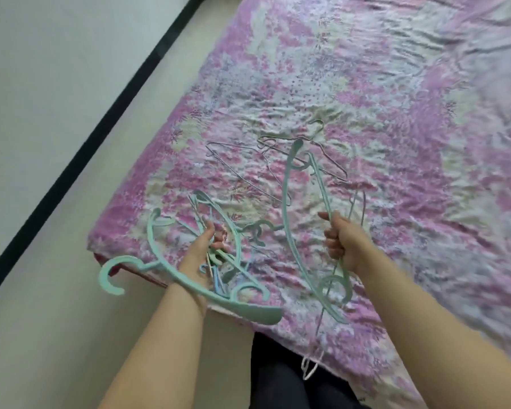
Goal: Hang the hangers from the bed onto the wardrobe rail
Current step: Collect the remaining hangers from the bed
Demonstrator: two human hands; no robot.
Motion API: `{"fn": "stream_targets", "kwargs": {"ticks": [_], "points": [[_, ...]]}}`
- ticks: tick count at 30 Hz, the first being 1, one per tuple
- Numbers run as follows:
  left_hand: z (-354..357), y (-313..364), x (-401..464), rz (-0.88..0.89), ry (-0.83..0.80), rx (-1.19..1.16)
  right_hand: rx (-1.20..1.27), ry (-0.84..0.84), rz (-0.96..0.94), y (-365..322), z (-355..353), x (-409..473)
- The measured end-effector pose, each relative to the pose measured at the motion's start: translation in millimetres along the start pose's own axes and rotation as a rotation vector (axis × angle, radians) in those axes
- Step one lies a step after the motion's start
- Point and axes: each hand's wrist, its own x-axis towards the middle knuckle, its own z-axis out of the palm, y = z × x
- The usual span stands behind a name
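Currently both hands are over the near corner of the bed point(366, 98), each holding hangers.

Left hand point(202, 249): fingers curled round a tangled bunch of teal hangers point(165, 267), thick moulded plastic with curved shoulders and broad open hooks. One hook sticks out past the bed's edge over the floor point(42, 305); a wide flat shoulder end sits just below the wrist. Some thinner pale-blue and white pieces are mixed into the bunch, too blurred to count.

Right hand point(341, 240): clamped on another teal hanger point(286, 202), held roughly upright, one arm arcing up over the bed, its hook end hanging below the fist. A thin pale wire hanger point(310, 370) seems to be in the same grip, dangling below the hand toward the bed's near edge.

Still lying on the bed, beyond both hands: thin grey wire hangers point(242, 169), at least two, overlapping, flat on the sheet. One small teal hook point(257, 228) lies on the bed between the hands.

Bed sheet is pink-and-white floral, wrinkled. A black strip point(101, 119) runs along the floor left of the bed.
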Motion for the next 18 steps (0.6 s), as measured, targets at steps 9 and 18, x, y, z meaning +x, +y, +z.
{"fn": "stream_targets", "kwargs": {"ticks": [9,18], "points": [[-1,11,-12,0.099,0.21,0.368,-0.498,-0.107,-0.154,-42,39,-15],[1,32,14,0.07,0.25,0.204,-0.666,0.209,-0.343,-66,109,10]]}}
